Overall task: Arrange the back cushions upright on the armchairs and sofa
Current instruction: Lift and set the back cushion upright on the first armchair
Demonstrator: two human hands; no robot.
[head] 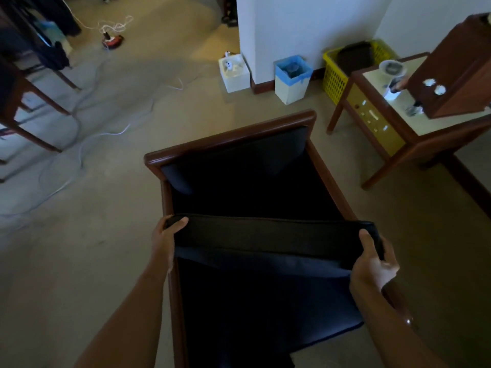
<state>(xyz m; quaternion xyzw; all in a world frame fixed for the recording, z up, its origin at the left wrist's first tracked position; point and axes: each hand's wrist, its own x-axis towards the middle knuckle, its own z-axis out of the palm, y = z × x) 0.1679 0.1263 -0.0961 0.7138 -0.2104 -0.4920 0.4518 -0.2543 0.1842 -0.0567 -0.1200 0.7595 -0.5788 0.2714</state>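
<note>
If grip slips on limp back cushion (268, 235), it could sag or flop flat onto armchair (231, 136) seat rather than stand upright. My left hand (166, 239) and right hand (372, 264) clamp cushion's opposite ends, arms stretched forward, cushion held above seat.

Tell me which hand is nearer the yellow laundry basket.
Right. The right hand grips the dark cushion's end on the side toward the yellow basket; the left hand grips the opposite end, farther away.
</note>
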